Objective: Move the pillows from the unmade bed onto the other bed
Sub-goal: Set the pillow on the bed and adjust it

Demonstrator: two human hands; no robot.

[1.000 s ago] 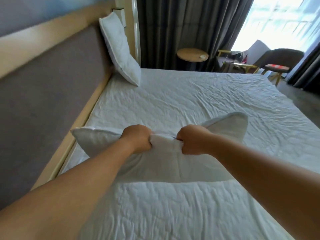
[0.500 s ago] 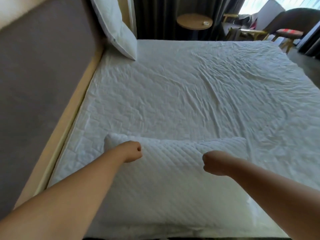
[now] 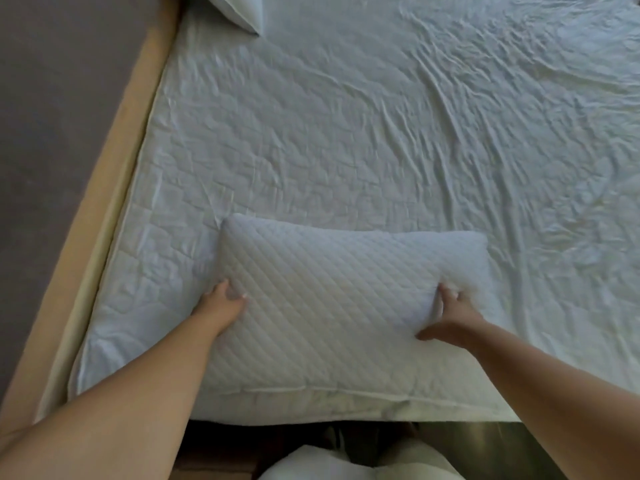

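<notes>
A white quilted pillow [image 3: 332,299] lies flat on the near edge of the bed [image 3: 346,133], which is covered by a wrinkled white sheet. My left hand [image 3: 221,303] grips the pillow's left side, thumb on top. My right hand [image 3: 450,313] pinches into its right side, bunching the fabric there. A second white pillow [image 3: 235,10] leans at the bed's far left corner, mostly cut off by the top of the frame.
A padded grey headboard [image 3: 62,116] with a wooden border [image 3: 114,188] runs along the bed's left side. Below the near mattress edge are dark floor [image 3: 485,445] and something white [image 3: 346,465] at the bottom of the frame.
The pillow went from being held up by its top edge to lying flat on the bed. My hands slid out to its left and right sides. My view tilted down.
</notes>
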